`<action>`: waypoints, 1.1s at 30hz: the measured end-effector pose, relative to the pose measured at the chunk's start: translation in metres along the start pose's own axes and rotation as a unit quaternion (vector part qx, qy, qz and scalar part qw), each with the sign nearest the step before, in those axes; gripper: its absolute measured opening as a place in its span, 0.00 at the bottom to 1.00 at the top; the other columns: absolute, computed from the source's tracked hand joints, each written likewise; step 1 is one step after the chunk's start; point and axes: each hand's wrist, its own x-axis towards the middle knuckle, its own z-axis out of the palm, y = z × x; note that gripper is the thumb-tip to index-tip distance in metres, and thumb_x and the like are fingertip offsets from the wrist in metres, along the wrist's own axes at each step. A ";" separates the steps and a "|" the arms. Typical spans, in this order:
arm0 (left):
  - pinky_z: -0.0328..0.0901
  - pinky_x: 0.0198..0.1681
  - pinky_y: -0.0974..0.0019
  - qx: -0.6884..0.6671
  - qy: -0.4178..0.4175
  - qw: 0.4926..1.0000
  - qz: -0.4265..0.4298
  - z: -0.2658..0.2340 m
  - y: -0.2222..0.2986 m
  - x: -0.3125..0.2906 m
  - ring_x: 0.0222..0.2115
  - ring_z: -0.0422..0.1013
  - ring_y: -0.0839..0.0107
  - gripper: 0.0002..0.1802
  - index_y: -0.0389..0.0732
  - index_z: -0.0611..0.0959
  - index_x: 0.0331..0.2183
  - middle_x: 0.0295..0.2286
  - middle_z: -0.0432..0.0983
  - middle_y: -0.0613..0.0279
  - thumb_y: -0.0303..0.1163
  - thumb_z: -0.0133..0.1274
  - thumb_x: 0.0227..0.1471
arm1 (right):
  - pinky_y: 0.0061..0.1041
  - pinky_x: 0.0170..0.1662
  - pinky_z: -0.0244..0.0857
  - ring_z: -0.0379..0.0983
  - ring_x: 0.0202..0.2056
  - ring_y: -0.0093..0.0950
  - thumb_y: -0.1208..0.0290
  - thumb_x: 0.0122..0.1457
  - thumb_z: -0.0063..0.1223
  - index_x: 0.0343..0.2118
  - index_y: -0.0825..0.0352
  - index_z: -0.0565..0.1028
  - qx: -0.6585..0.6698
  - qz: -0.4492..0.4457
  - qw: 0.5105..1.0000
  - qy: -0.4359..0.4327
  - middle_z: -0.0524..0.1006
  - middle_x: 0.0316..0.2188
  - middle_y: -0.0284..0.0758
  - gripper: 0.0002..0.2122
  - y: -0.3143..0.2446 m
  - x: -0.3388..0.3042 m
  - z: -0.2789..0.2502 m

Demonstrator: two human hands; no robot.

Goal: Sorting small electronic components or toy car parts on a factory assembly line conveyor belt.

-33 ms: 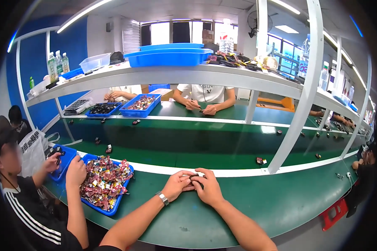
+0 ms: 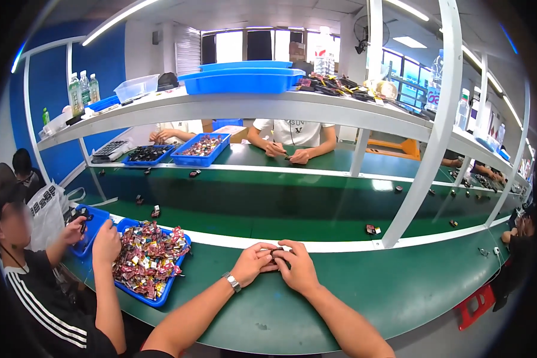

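Both of my hands meet over the green work table [image 2: 340,286], close to its white far edge. Between them is a small dark part [image 2: 275,256], mostly covered by my fingers, so its exact kind does not show. My left hand [image 2: 253,262], with a metal watch on the wrist, grips it from the left with bent fingers. My right hand [image 2: 295,267] closes on it from the right, the thumb and fingers pressed around it. To my left stands a blue tray [image 2: 168,292] heaped with small wrapped parts in dark red, yellow and white.
A co-worker in a black striped top [image 2: 48,298] sits at my left, hands near a second blue tray [image 2: 92,238]. Beyond the white edge runs a green belt [image 2: 268,203] carrying scattered small parts. A white post [image 2: 420,161] and an overhead shelf [image 2: 268,104] stand ahead.
My hands keep the same pose around the dark part. The co-worker's hand beside the heaped tray has shifted very slightly to the left and up.
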 end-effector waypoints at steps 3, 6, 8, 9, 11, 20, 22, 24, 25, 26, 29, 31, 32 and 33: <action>0.72 0.50 0.62 0.000 -0.004 1.000 -0.004 -0.002 0.000 0.000 0.46 0.73 0.67 0.14 0.35 0.70 0.48 0.45 0.73 0.53 0.21 0.42 0.60 | 0.26 0.38 0.72 0.74 0.38 0.32 0.81 0.49 0.60 0.33 0.65 0.79 0.006 -0.009 1.000 0.020 0.74 0.40 0.36 0.08 -0.002 0.003 0.001; 0.72 0.50 0.62 0.000 -0.006 1.000 -0.010 -0.003 -0.001 0.000 0.46 0.73 0.67 0.14 0.35 0.70 0.48 0.45 0.73 0.53 0.20 0.42 0.60 | 0.26 0.37 0.72 0.75 0.36 0.31 0.81 0.48 0.61 0.32 0.65 0.79 -0.003 -0.016 0.999 0.028 0.75 0.37 0.36 0.08 0.001 0.003 0.002; 0.72 0.50 0.62 0.005 -0.007 1.000 -0.012 -0.003 -0.003 0.002 0.45 0.73 0.67 0.14 0.35 0.70 0.48 0.45 0.73 0.53 0.20 0.42 0.60 | 0.26 0.36 0.72 0.75 0.36 0.31 0.81 0.48 0.61 0.32 0.65 0.79 -0.013 -0.019 0.999 0.036 0.75 0.35 0.35 0.07 0.003 0.002 0.001; 0.73 0.49 0.62 0.001 -0.003 1.000 -0.014 -0.004 -0.003 0.001 0.45 0.73 0.67 0.14 0.35 0.70 0.48 0.45 0.73 0.54 0.20 0.42 0.60 | 0.27 0.36 0.73 0.75 0.36 0.32 0.81 0.48 0.61 0.32 0.66 0.79 -0.014 -0.023 0.999 0.035 0.75 0.36 0.36 0.07 0.001 0.003 0.001; 0.73 0.49 0.62 -0.004 0.000 1.000 -0.017 -0.005 -0.002 -0.001 0.45 0.73 0.67 0.14 0.35 0.70 0.48 0.45 0.73 0.54 0.19 0.42 0.59 | 0.27 0.36 0.73 0.76 0.35 0.32 0.81 0.48 0.61 0.32 0.66 0.79 -0.016 -0.026 0.999 0.034 0.75 0.36 0.36 0.08 -0.001 0.003 0.002; 0.72 0.51 0.57 0.007 0.013 1.000 -0.019 0.000 0.000 -0.001 0.46 0.72 0.65 0.14 0.34 0.70 0.48 0.44 0.74 0.53 0.19 0.42 0.59 | 0.28 0.34 0.73 0.76 0.34 0.31 0.75 0.50 0.60 0.34 0.64 0.79 -0.065 -0.030 0.997 0.039 0.76 0.36 0.33 0.07 0.002 -0.002 0.006; 0.72 0.50 0.58 0.009 0.007 1.000 -0.014 -0.001 -0.001 0.001 0.46 0.72 0.65 0.14 0.34 0.70 0.47 0.44 0.74 0.54 0.19 0.42 0.59 | 0.29 0.36 0.72 0.75 0.34 0.33 0.79 0.48 0.62 0.32 0.67 0.79 -0.074 -0.046 0.995 0.049 0.75 0.36 0.36 0.08 0.001 -0.001 0.006; 0.72 0.50 0.58 0.012 0.010 1.000 -0.017 0.000 -0.001 0.001 0.46 0.73 0.65 0.13 0.34 0.70 0.47 0.43 0.74 0.54 0.19 0.42 0.59 | 0.29 0.35 0.72 0.75 0.34 0.33 0.79 0.47 0.62 0.32 0.67 0.78 -0.075 -0.044 0.994 0.059 0.75 0.35 0.36 0.08 0.001 -0.002 0.008; 0.72 0.50 0.58 0.015 0.014 1.000 -0.020 0.001 0.000 0.000 0.45 0.73 0.66 0.13 0.34 0.70 0.47 0.43 0.74 0.54 0.19 0.42 0.59 | 0.29 0.35 0.72 0.75 0.34 0.33 0.79 0.47 0.62 0.31 0.67 0.78 -0.075 -0.042 0.994 0.067 0.76 0.35 0.35 0.08 0.001 -0.002 0.009; 0.72 0.50 0.58 0.016 0.013 1.000 -0.019 0.001 0.001 0.000 0.45 0.73 0.66 0.13 0.34 0.70 0.47 0.43 0.74 0.54 0.19 0.42 0.59 | 0.29 0.35 0.72 0.75 0.34 0.33 0.79 0.47 0.62 0.31 0.67 0.78 -0.075 -0.043 0.994 0.069 0.76 0.35 0.35 0.08 0.001 -0.002 0.010; 0.72 0.49 0.59 0.028 0.018 0.999 -0.020 0.002 0.003 -0.002 0.45 0.73 0.66 0.13 0.34 0.70 0.47 0.43 0.74 0.54 0.20 0.42 0.59 | 0.29 0.35 0.72 0.74 0.35 0.33 0.78 0.47 0.62 0.30 0.66 0.78 -0.075 -0.034 0.994 0.068 0.76 0.34 0.34 0.07 -0.002 0.001 0.010; 0.73 0.49 0.60 0.029 0.009 0.999 -0.016 0.004 0.002 -0.001 0.45 0.73 0.66 0.13 0.34 0.70 0.47 0.43 0.73 0.54 0.20 0.42 0.60 | 0.28 0.35 0.72 0.74 0.35 0.32 0.78 0.47 0.62 0.30 0.66 0.78 -0.095 -0.008 0.994 0.061 0.76 0.32 0.33 0.06 -0.006 0.001 0.007; 0.73 0.49 0.60 0.029 0.006 0.999 -0.017 0.005 0.001 -0.001 0.45 0.73 0.66 0.13 0.34 0.70 0.47 0.43 0.73 0.54 0.20 0.42 0.60 | 0.28 0.35 0.72 0.74 0.35 0.32 0.78 0.47 0.62 0.30 0.66 0.78 -0.098 -0.006 0.993 0.063 0.76 0.32 0.33 0.06 -0.005 0.000 0.005; 0.73 0.49 0.60 0.027 0.008 0.999 -0.015 0.005 0.001 -0.001 0.45 0.73 0.66 0.12 0.34 0.70 0.47 0.43 0.73 0.54 0.20 0.42 0.60 | 0.28 0.35 0.72 0.74 0.35 0.32 0.77 0.47 0.62 0.30 0.66 0.78 -0.099 -0.013 0.993 0.062 0.76 0.32 0.33 0.06 -0.004 0.000 0.006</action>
